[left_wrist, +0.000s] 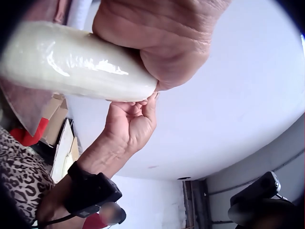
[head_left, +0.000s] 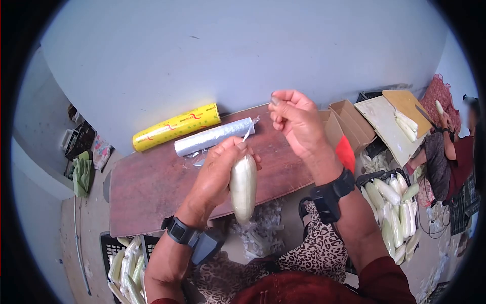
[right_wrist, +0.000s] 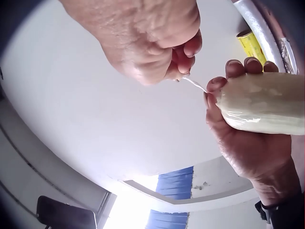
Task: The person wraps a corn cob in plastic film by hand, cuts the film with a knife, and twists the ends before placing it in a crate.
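Note:
My left hand (head_left: 220, 164) grips the upper end of a pale, film-wrapped vegetable (head_left: 243, 190), which hangs down over the table's front edge. In the left wrist view the film on the vegetable (left_wrist: 81, 64) looks smooth and glossy. A thin twisted strand of film (right_wrist: 194, 84) rises from between the left thumb and forefinger. My right hand (head_left: 304, 126) is up to the right with its fingers curled; in the right wrist view the strand reaches the fingertips of the right hand (right_wrist: 147, 43), which pinch its end.
A yellow roll (head_left: 177, 127) and a clear film roll (head_left: 215, 137) lie at the back of the reddish table (head_left: 147, 202). Crates of pale vegetables stand on the floor at left (head_left: 132, 268) and right (head_left: 395, 213). Cardboard boxes (head_left: 352, 124) and another person (head_left: 458, 157) are at right.

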`<state>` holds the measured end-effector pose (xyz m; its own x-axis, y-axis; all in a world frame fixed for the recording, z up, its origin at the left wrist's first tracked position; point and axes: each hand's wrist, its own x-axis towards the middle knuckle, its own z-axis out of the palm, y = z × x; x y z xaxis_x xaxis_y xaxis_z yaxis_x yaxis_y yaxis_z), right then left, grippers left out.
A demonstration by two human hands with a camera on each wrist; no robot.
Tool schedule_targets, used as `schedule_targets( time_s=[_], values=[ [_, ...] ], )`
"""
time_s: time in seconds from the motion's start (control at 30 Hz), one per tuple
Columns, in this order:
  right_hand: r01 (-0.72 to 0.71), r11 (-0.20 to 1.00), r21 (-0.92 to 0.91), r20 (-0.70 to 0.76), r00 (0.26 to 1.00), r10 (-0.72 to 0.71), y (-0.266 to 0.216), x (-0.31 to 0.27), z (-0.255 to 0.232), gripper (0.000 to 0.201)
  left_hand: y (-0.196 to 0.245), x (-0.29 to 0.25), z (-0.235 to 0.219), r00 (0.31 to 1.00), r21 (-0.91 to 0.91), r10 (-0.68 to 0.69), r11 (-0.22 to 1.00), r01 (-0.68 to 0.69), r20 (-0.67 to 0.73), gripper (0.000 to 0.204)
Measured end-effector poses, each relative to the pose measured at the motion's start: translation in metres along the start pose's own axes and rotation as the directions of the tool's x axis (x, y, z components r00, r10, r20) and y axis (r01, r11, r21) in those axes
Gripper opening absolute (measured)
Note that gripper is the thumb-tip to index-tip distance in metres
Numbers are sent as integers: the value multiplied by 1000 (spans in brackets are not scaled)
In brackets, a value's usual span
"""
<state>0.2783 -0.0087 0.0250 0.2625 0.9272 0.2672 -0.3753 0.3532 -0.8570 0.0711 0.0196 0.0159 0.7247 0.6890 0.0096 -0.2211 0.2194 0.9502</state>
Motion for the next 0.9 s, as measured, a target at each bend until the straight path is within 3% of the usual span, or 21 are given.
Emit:
schedule_targets(
  time_s=[0.03, 0.13, 0.17, 0.27, 0.3, 0.4, 0.57, 0.73, 0.8, 0.9],
  values=[
    [-6, 996, 89, 5, 1000, 6, -2, 4, -4, 30, 0, -1, -2, 1000, -36, 12, 999, -13, -16, 18],
    [-204, 968, 143, 90, 977, 193, -10, -3, 2, 46, 3, -5, -9, 999, -113, 41, 993, -43, -20, 17],
    [-261, 961, 89, 163, 956, 245, -6, -7, 4, 56, 3, -5, -10, 999, -125, 41, 991, -41, -5, 18],
    [-352, 932, 85, 285, 905, 316, 7, -22, 28, 58, -1, -3, -12, 996, -132, 86, 988, -80, 38, 20],
    [-419, 904, 82, 493, 806, 329, 12, -17, 24, 61, -2, -2, -10, 996, -128, 77, 989, -70, 53, 20],
    [-381, 924, 31, 502, 805, 315, 23, -16, 24, 58, -4, -3, -6, 995, -121, 52, 992, -42, 87, 23],
    [-326, 943, 72, 409, 872, 270, 26, -19, 31, 38, -7, -3, -6, 991, -102, 11, 995, 3, 133, 32],
    [-226, 974, -14, 322, 921, 219, 21, -14, 26, 31, -4, -5, -5, 989, -180, -18, 983, 44, 147, 47],
    [-138, 984, -114, 264, 951, 163, 18, -12, 26, 30, -9, -2, -16, 971, -226, -37, 970, 92, 237, 56],
    [-143, 983, -117, 279, 945, 170, 19, -9, 21, 28, -9, 0, -21, 947, -269, -50, 953, 140, 318, 61]
  ],
)
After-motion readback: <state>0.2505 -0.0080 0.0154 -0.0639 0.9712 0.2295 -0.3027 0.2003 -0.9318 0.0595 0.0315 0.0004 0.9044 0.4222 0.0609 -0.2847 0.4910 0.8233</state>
